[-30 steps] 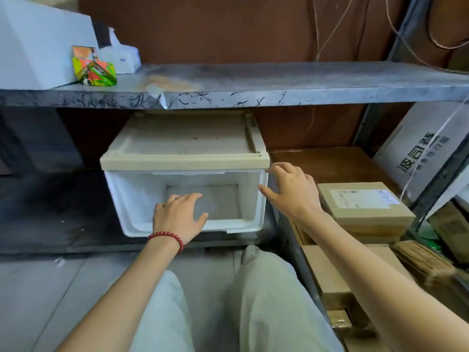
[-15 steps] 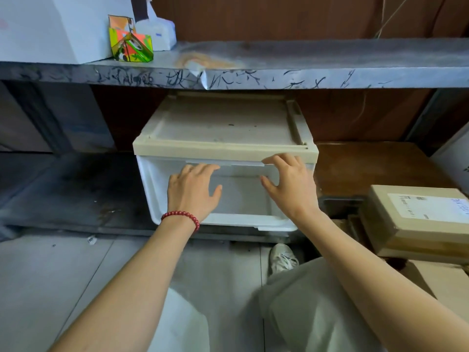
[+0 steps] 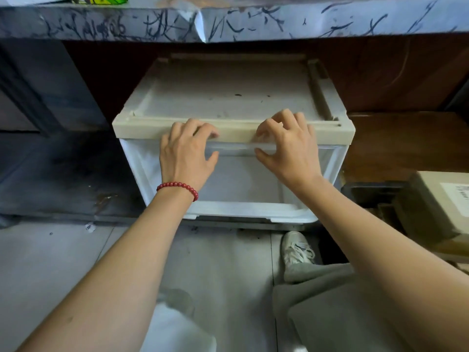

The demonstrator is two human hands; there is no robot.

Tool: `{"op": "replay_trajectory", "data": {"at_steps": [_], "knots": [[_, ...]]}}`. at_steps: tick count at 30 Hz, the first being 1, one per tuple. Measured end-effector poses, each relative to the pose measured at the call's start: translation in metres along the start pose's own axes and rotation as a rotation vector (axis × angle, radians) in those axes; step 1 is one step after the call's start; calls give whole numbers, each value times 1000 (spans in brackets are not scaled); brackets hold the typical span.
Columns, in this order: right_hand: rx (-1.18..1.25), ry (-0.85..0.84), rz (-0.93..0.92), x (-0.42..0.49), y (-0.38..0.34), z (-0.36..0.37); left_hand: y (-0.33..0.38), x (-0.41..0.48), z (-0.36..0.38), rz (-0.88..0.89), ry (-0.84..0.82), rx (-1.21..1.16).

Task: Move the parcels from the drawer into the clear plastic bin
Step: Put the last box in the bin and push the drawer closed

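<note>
Left grip (image 3: 187, 153) and right grip (image 3: 288, 148) both curl their fingers on the top front edge of the see-through white plastic drawer (image 3: 241, 181), in the middle under the scribbled grey shelf (image 3: 330, 24), so a hard pull might drag its whole cream-topped box (image 3: 228, 97) forward or make fingers slip.

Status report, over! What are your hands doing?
Fingers of left hand and right hand curled on drawer top edge. Drawer closed. Nothing blocking its front.

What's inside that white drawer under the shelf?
The drawer looks bare through its cloudy front, nothing visible inside. The left hand and right hand cover part of it.
</note>
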State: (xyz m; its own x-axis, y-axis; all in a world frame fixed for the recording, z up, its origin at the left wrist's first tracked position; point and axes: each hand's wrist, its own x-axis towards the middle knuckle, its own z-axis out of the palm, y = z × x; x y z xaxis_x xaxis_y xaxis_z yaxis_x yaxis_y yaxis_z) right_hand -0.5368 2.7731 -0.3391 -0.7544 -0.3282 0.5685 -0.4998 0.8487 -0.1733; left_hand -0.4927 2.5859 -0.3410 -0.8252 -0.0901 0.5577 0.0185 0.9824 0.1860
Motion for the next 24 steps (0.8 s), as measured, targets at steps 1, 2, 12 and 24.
{"op": "replay_trajectory", "data": {"at_steps": [1, 2, 12, 24], "knots": [[-6, 5, -3, 0, 3, -1, 2, 2, 2, 1, 7, -7], [-7, 9, 0, -1, 6, -3, 4, 3, 3, 5, 10, -11], [-103, 79, -13, -8, 6, 4, 8, 3, 10, -7, 36, -64], [-53, 53, -74, -15, 7, -5, 4, -4, 2, 17, -30, -153]]}}
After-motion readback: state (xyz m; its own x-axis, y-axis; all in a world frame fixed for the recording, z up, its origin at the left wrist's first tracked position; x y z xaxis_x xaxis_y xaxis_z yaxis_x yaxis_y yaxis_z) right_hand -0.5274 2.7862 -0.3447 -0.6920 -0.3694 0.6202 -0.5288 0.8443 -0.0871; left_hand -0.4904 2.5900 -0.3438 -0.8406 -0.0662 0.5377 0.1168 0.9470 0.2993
